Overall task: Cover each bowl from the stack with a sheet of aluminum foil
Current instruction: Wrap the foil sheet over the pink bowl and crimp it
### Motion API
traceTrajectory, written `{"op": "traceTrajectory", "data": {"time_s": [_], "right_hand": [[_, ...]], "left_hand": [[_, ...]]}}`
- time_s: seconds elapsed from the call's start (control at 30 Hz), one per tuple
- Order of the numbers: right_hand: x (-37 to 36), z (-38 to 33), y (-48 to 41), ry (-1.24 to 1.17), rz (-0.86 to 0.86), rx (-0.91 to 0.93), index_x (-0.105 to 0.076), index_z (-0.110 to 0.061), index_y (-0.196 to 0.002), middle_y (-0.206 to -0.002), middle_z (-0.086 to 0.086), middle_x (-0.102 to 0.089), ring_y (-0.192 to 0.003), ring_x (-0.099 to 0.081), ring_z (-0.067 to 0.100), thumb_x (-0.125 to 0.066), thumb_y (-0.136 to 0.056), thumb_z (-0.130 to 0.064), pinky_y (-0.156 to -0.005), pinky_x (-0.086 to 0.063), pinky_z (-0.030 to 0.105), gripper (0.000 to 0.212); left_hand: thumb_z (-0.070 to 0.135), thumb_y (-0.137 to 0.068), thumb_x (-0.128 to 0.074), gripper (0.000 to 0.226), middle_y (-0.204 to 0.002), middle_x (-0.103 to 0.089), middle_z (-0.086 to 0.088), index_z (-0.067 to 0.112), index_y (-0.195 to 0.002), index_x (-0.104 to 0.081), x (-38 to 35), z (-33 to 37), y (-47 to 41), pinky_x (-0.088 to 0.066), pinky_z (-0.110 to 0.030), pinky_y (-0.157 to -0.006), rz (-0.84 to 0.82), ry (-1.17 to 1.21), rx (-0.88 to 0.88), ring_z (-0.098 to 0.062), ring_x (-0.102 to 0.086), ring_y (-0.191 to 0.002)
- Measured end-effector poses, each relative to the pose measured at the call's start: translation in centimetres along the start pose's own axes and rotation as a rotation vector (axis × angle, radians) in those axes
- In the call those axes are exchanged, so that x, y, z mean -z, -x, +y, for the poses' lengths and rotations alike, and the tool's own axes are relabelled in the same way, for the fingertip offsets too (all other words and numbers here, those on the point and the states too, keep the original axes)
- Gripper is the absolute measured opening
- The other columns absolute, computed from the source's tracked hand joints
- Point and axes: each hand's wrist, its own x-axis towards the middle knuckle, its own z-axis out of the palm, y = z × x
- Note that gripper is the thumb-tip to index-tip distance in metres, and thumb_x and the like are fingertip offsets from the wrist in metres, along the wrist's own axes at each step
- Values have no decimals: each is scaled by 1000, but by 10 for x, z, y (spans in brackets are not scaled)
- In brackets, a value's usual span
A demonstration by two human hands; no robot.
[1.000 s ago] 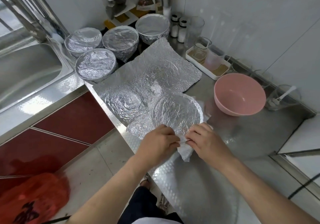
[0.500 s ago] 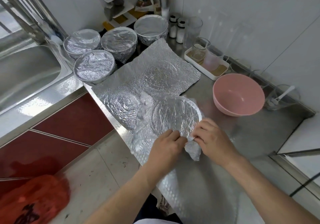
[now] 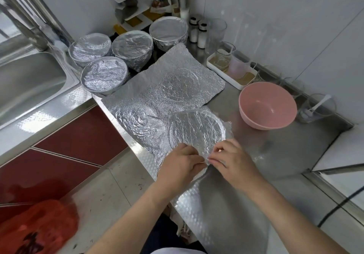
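**Both hands pinching foil edge, near side of pink bowl**

Fingers first: left fingers [image 3: 195, 155] & right fingers [image 3: 217, 154] are curled in, tips meeting, each pinching the near edge of a crumpled foil sheet [image 3: 195, 129]. Left hand [image 3: 181, 165] and right hand [image 3: 234, 161] sit knuckle to knuckle, both w/ a grip on that one sheet.

The sheet lies left of the pink bowl [image 3: 267, 106] and nearer me, close but apart from it. It shows a round rim shape; can't tell what's under it. The pink bowl stands bare, no foil on it, on the steel counter [image 3: 275, 155].

A bigger foil sheet [image 3: 177, 88] lies flat just left of the pink bowl, partly under the held one.

Further left of the pink bowl and back twd the wall are 4 bowls already wrapped: one [image 3: 104, 75], one [image 3: 89, 47], one [image 3: 132, 45], one [image 3: 168, 30].

Behind the pink bowl sits a white tray [image 3: 226, 73] w/ glasses; a sink [image 3: 29, 80] is far left of it.
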Motion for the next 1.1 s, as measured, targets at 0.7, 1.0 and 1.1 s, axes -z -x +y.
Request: {"op": "traceTrajectory", "data": {"time_s": [0.7, 1.0, 1.1], "right_hand": [[23, 30, 1, 219, -8, 123, -73, -18, -95, -105, 0, -63, -105, -51, 20, -47, -82, -6, -83, -51, 32, 32], [-10, -8, -9, 173, -241, -22, -41, -9, -144, -154, 8, -32, -144, -24, 23, -24, -97, -48, -115, -25, 44, 63], [-12, -11, -10, 254, -298, -1, -36, -9, -146, -155, 8, -30, -145, -19, 21, -5, -98, -57, -116, -16, 40, 75]], "left_hand": [[36, -90, -44, 36, -90, -69, -1, 17, -88, -74, 2, 28, -29, -54, -32, -69, -15, -99, -26, -23, -62, -86], [66, -91, 4, 71, -162, 4, 1, 33, -154, -7, 19, -18, -5, 6, -42, -121, -363, -290, 109, -19, 13, -148], [66, -92, 4, 69, -161, 8, 5, 34, -153, -3, 19, -21, 0, 14, -38, -118, -360, -278, 108, -15, 18, -147]]}}
